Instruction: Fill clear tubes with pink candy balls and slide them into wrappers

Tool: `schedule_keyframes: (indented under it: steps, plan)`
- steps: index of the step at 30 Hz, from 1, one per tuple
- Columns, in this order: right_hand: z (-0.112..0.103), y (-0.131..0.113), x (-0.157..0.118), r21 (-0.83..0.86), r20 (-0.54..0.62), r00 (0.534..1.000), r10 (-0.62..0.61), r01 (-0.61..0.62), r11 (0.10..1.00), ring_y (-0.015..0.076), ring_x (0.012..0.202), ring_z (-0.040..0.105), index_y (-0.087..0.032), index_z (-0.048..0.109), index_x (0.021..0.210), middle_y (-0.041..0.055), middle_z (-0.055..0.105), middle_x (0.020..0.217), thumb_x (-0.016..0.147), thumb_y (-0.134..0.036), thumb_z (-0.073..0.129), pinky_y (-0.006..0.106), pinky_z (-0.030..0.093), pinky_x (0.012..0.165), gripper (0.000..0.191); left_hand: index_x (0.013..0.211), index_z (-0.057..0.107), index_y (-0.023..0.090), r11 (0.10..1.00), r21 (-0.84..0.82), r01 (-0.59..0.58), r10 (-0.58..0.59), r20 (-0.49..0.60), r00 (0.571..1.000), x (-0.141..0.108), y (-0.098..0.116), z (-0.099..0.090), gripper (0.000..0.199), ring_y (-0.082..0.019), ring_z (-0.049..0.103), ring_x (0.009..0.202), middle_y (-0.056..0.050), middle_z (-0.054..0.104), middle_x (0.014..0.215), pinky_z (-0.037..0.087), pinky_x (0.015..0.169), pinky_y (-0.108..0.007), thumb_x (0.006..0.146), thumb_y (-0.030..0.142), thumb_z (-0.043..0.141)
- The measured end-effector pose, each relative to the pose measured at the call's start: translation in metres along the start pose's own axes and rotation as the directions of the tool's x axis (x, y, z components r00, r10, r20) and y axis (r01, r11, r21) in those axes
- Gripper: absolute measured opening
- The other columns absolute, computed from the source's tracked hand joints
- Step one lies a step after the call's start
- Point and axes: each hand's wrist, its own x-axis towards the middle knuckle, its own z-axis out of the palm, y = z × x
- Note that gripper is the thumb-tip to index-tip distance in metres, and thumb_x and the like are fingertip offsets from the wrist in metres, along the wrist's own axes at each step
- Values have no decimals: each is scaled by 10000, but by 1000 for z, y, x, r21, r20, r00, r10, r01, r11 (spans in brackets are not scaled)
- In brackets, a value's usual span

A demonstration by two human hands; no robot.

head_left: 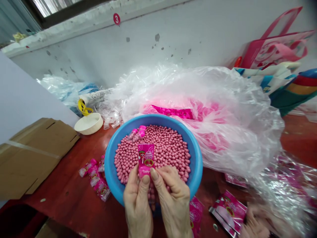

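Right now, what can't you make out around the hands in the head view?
Head view:
- Lower end of the pink sachet: hidden by the left hand and right hand.
- Small print on the sachet: too small to read.
- Near rim of the blue basin: hidden by both hands.
- Another person's hand at lower right: blurred, cut off by the bottom edge.

A red round tag (pixel 116 19) on the wall (pixel 81 56) shows a white 3; the print on the pink sachet (pixel 146 158) is too small to read.
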Motion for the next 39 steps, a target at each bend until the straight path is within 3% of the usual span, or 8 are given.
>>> schedule_keyframes:
  steps: [5, 12, 16, 20, 25, 29, 33, 39]
  plan:
    - [1, 6, -9, -111, -36, 991, -127, 123, 986, 148, 702, 553, -188, 706, 780, 19, 622, 724, 854, -185, 594, 263, 467, 637, 135, 1121, 573, 160, 1000, 3, -16, 17, -103, 995, -3, 0, 2, 496, -187, 662, 839, -75, 704, 948, 527, 682, -219, 705, 380, 730]
    - [-1, 3, -7, -130, -75, 984, -164, 153, 980, 150, 700, 554, -185, 696, 715, 22, 635, 703, 826, -176, 622, 269, 463, 656, 133, 946, 603, 167, 989, -111, 96, -102, -48, 994, -4, 9, 8, 405, -57, 490, 388, 49, 589, 545, 357, 356, -131, 649, 389, 768]
    - [-10, -3, 5, 47, 96, 987, 130, -135, 990, 132, 588, 558, -190, 680, 737, 16, 628, 688, 835, -341, 608, 236, 453, 507, 194, 848, 576, 182, 990, -64, 123, -122, 25, 992, -2, 12, 11, 334, -21, 380, 334, 99, 463, 446, 305, 336, -106, 660, 386, 762]
    - [-15, -8, 17, 246, 345, 836, 426, -519, 819, 66, 353, 475, -171, 612, 735, -44, 561, 501, 766, -497, 644, 167, 361, 333, 330, 994, 548, 194, 997, 39, 74, -76, 49, 996, -3, 8, 12, 439, -33, 393, 342, 85, 506, 497, 304, 325, -116, 669, 409, 748]
    - [-18, -5, 24, 356, 455, 738, 498, -664, 658, 55, 302, 468, -138, 594, 663, -38, 568, 434, 686, -446, 738, 143, 349, 304, 341, 1156, 525, 205, 985, 146, -89, 82, 54, 995, -10, 5, 13, 522, -50, 414, 378, 58, 544, 569, 320, 345, -143, 707, 387, 718]
    - [-19, -2, 24, 398, 413, 758, 505, -648, 649, 44, 295, 440, -151, 590, 680, -54, 561, 460, 697, -454, 724, 148, 362, 292, 332, 1137, 564, 186, 984, 167, -65, 38, 161, 986, -9, 7, 7, 472, -89, 540, 525, -43, 672, 857, 433, 468, -183, 721, 358, 708]
    - [-18, -5, 25, 394, 295, 810, 508, -587, 707, 22, 293, 431, -156, 588, 676, -72, 542, 467, 693, -438, 736, 107, 314, 273, 319, 862, 617, 136, 978, 204, 35, -95, 290, 952, -1, 6, 3, 256, -70, 466, 422, 26, 544, 524, 328, 384, -157, 787, 380, 641]
    - [-12, -7, 20, 283, 247, 843, 478, -534, 796, 82, 268, 466, -194, 551, 645, -69, 510, 435, 702, -505, 697, 174, 336, 241, 348, 851, 611, 144, 988, 93, 126, -147, 262, 954, 1, 8, 10, 259, -28, 349, 382, 69, 445, 493, 237, 363, -137, 782, 391, 649]
